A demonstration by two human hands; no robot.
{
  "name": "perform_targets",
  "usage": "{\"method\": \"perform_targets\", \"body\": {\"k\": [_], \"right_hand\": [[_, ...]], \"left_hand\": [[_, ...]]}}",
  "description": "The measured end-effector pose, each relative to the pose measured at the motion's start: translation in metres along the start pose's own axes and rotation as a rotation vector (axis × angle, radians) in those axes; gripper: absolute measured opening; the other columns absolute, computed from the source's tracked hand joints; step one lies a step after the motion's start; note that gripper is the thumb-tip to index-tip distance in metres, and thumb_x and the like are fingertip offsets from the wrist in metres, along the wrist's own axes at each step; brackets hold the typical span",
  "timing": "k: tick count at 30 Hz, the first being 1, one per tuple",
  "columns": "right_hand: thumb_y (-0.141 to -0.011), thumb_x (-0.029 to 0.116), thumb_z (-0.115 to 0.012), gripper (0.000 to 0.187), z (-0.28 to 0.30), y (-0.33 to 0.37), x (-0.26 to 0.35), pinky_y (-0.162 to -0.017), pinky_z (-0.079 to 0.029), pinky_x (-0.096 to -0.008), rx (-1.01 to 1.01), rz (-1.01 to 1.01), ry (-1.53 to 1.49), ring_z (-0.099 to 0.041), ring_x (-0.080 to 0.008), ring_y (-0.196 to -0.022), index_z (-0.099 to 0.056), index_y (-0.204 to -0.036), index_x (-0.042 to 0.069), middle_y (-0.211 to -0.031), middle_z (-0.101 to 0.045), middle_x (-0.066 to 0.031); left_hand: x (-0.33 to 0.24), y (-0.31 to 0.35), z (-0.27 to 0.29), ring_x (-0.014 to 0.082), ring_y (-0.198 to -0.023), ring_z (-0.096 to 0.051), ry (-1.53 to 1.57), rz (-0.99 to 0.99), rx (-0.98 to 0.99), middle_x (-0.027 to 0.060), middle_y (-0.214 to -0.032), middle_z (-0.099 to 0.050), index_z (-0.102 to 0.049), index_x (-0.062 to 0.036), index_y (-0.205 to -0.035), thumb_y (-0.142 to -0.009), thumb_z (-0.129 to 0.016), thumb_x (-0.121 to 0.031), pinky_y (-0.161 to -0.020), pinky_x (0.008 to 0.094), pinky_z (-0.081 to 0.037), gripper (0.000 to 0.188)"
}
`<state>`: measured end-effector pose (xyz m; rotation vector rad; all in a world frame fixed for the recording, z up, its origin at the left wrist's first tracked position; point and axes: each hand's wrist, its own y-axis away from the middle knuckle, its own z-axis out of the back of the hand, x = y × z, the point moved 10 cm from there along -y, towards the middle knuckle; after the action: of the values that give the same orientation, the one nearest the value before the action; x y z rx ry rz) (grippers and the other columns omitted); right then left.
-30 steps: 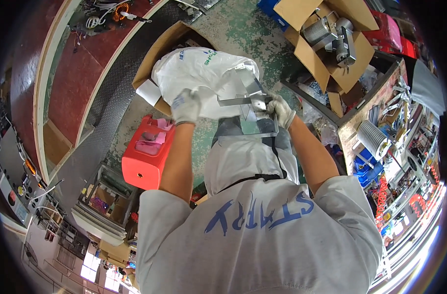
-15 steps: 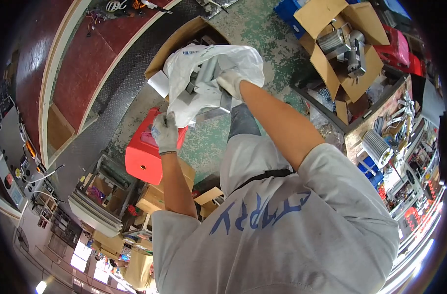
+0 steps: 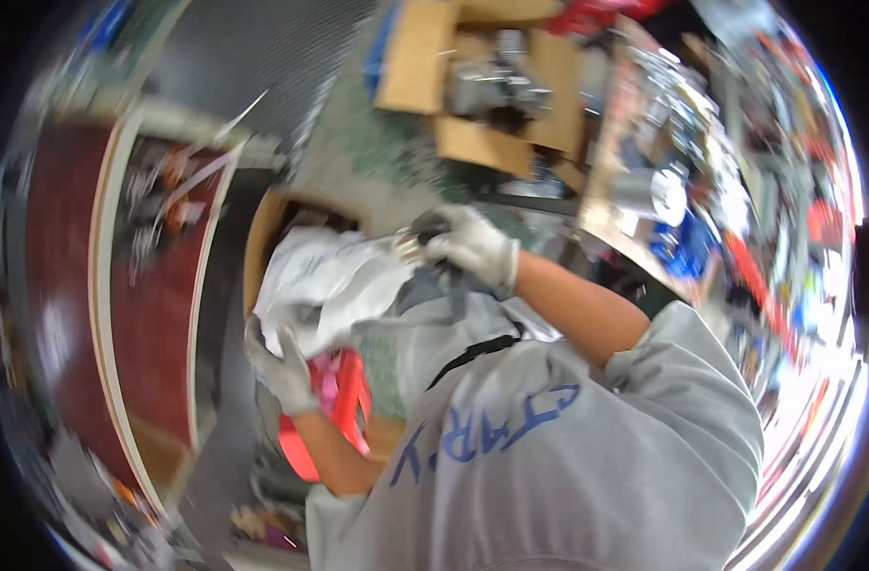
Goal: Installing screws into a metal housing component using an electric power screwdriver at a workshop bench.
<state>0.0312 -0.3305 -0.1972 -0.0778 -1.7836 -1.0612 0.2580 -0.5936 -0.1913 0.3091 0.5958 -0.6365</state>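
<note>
A white plastic bag (image 3: pixel 344 276) lies crumpled over the opening of a cardboard box (image 3: pixel 256 249). At its lower left edge is my left hand (image 3: pixel 282 371) in a pale work glove, thumb and fingers apart and holding nothing that I can see. My gloved right hand (image 3: pixel 473 249) is to the right of the bag, its fingers closed on a shiny metal part (image 3: pixel 410 249). Motion blur hides that part's exact shape. Below the bag, next to my left forearm, stands a red plastic stool (image 3: pixel 349 404).
An open carton (image 3: pixel 411 71) with metal parts stands at the far side. Right of it is a workbench (image 3: pixel 611 205) crowded with tools and parts, including a silver cylinder (image 3: pixel 639 193). Dark red panels (image 3: pixel 63 285) with pale edges rise on the left.
The view has swung to the right. My right hand has come out of the bag with a metal part. My left hand has loosened from the bag's edge, and the bag has sagged.
</note>
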Motion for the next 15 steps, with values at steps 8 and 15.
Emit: {"method": "perform_targets", "body": {"k": [8, 15], "right_hand": [[-0.09, 0.019, -0.064, 0.045, 0.133, 0.196, 0.049, -0.057, -0.048, -0.0218, -0.595, 0.129, -0.568, -0.058, -0.0077, -0.069, -0.051, -0.126, -0.004, -0.09, -0.061, -0.0056], [-0.088, -0.001, -0.06, 0.03, 0.212, 0.358, 0.059, -0.084, -0.049, -0.0286, -0.915, 0.719, -0.514, -0.059, -0.0149, -0.098, -0.053, -0.117, -0.006, -0.114, -0.058, -0.0133]], "left_hand": [[-0.366, 0.134, -0.115, 0.0297, -0.101, -0.059, 0.264, -1.298, 0.899, 0.0111, -0.104, -0.063, -0.061, -0.0071, -0.11, -0.066, -0.073, -0.025, -0.098, 0.0485, -0.04, 0.049], [-0.5, 0.214, -0.128, 0.0253, -0.09, -0.062, 0.694, -1.567, 1.113, 0.0068, -0.096, -0.066, -0.065, -0.0111, -0.085, -0.063, -0.068, -0.015, -0.087, 0.045, -0.049, 0.023]]}}
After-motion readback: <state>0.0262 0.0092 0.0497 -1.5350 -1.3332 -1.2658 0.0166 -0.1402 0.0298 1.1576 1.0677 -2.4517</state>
